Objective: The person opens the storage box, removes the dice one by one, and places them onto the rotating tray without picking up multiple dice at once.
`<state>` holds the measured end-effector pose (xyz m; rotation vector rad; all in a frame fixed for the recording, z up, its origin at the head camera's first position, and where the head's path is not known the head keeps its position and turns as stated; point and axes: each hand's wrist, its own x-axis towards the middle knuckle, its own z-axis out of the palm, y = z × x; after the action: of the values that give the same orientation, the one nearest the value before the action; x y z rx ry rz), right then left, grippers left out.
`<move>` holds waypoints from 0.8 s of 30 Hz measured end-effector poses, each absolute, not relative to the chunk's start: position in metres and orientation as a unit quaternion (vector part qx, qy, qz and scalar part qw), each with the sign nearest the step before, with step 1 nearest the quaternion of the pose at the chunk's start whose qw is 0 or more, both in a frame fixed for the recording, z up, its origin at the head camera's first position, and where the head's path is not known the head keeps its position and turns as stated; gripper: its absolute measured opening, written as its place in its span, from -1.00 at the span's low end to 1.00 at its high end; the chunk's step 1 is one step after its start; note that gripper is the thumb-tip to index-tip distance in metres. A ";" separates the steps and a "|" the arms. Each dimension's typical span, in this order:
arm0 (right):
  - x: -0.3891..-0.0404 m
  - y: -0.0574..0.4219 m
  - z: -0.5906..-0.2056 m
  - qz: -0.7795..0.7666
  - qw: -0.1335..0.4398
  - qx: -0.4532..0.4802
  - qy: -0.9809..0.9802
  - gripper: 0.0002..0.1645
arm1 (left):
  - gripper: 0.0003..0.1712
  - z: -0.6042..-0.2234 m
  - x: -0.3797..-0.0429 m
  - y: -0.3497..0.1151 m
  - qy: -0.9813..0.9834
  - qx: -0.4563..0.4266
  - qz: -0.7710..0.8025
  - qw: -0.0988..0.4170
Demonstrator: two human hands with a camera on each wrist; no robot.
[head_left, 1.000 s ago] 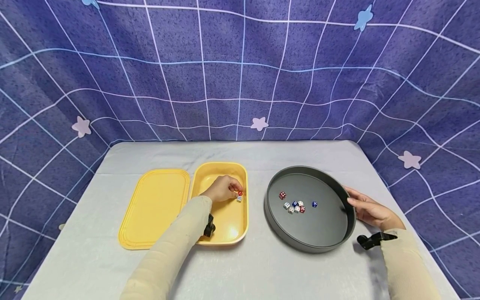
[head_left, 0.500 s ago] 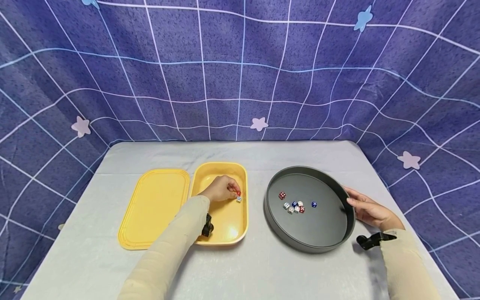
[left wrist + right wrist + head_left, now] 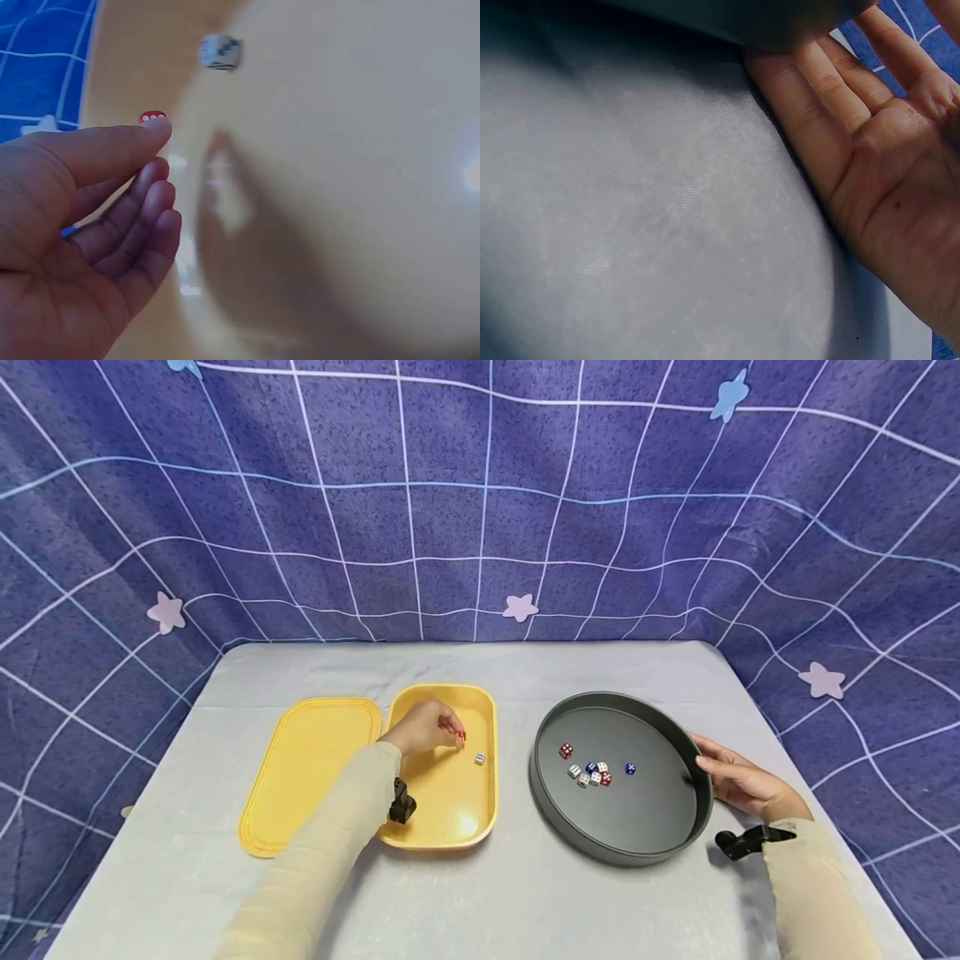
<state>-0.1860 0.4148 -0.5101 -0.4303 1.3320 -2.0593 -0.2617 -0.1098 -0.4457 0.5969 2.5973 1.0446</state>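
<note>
My left hand (image 3: 425, 727) is over the yellow rectangular container (image 3: 450, 842), pinching a red die (image 3: 152, 116) between thumb and fingertips. In the left wrist view the thumb covers most of that die. A white die (image 3: 480, 759) with dark pips lies on the container floor, to the right of the hand. At the right, my right hand (image 3: 742, 781) holds the side of a round dark grey pan (image 3: 581, 843), its thumb at the rim and its fingers against the outside. Several red, white and blue dice (image 3: 595, 779) lie inside the pan, most of them clustered left of centre.
Left of the container, a flat yellow lid (image 3: 311, 777) lies on the pale-covered table (image 3: 517, 902). Purple gridded cloth (image 3: 480, 510) hangs behind and along both sides. A black wrist mount (image 3: 402, 802) on the left sleeve hangs low over the container.
My left hand has moved left and slightly up with the red die, away from the white die, which stays put. The right hand and the pan look unmoved.
</note>
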 end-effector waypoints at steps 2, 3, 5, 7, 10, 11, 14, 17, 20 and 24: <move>-0.186 0.415 -0.510 -0.784 0.321 -0.164 0.506 -0.34 | -0.92 -0.438 -0.262 -0.109 0.897 0.205 0.368 0.137; -0.186 0.415 -0.510 -0.783 0.321 -0.164 0.507 -0.34 | -0.92 -0.434 -0.263 -0.108 0.897 0.205 0.368 0.134; -0.186 0.415 -0.510 -0.781 0.321 -0.163 0.510 -0.34 | -0.93 -0.425 -0.263 -0.106 0.899 0.202 0.366 0.128; -0.186 0.415 -0.510 -0.780 0.319 -0.162 0.512 -0.35 | -0.92 -0.416 -0.264 -0.102 0.903 0.199 0.361 0.122; -0.186 0.415 -0.510 -0.779 0.317 -0.160 0.517 -0.34 | -0.91 -0.404 -0.264 -0.095 0.906 0.199 0.355 0.116; -0.186 0.415 -0.510 -0.779 0.316 -0.159 0.518 -0.34 | -0.90 -0.400 -0.264 -0.093 0.906 0.201 0.354 0.114; -0.186 0.415 -0.510 -0.777 0.314 -0.156 0.523 -0.34 | -0.91 -0.390 -0.263 -0.082 0.904 0.214 0.353 0.109; -0.185 0.415 -0.509 -0.777 0.313 -0.154 0.524 -0.35 | -0.92 -0.382 -0.260 -0.069 0.900 0.228 0.355 0.107; -0.185 0.415 -0.508 -0.777 0.313 -0.155 0.524 -0.35 | -0.91 -0.376 -0.258 -0.054 0.895 0.238 0.361 0.107; -0.185 0.415 -0.508 -0.778 0.312 -0.154 0.522 -0.35 | -0.90 -0.372 -0.255 -0.032 0.888 0.252 0.369 0.106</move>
<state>-0.1848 0.4146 -0.5085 -0.4060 1.3780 -2.0540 -0.2549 -0.0324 -0.3721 0.7436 2.6168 1.0874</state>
